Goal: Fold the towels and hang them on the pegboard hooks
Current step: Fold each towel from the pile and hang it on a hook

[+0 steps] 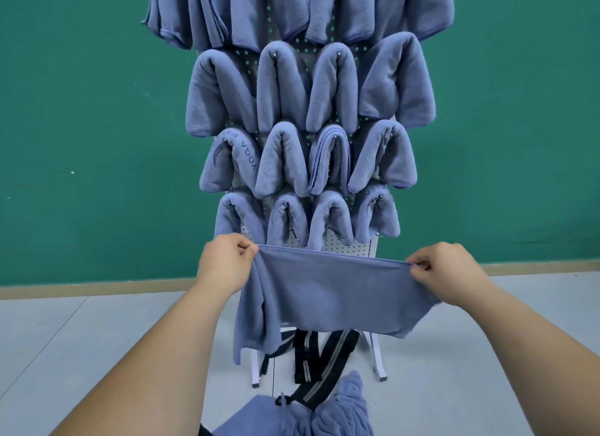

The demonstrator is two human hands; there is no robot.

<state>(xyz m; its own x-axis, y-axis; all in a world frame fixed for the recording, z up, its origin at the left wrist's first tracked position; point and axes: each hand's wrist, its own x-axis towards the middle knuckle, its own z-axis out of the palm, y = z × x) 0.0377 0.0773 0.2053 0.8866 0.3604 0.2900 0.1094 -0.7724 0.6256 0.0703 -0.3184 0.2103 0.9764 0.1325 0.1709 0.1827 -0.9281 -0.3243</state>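
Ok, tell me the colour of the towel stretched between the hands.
The towel is plain periwinkle blue, no print showing; clearest in the head view.

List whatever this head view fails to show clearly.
In the head view:
- top row of hung towels: cut off by the upper edge; its hooks unseen.
- pegboard bottom: covered by the held towel; free hooks uncountable.
- towel pile: cut by the lower edge; count unknown.
- left hand, right hand: fingertips partly hidden by the hem they pinch.
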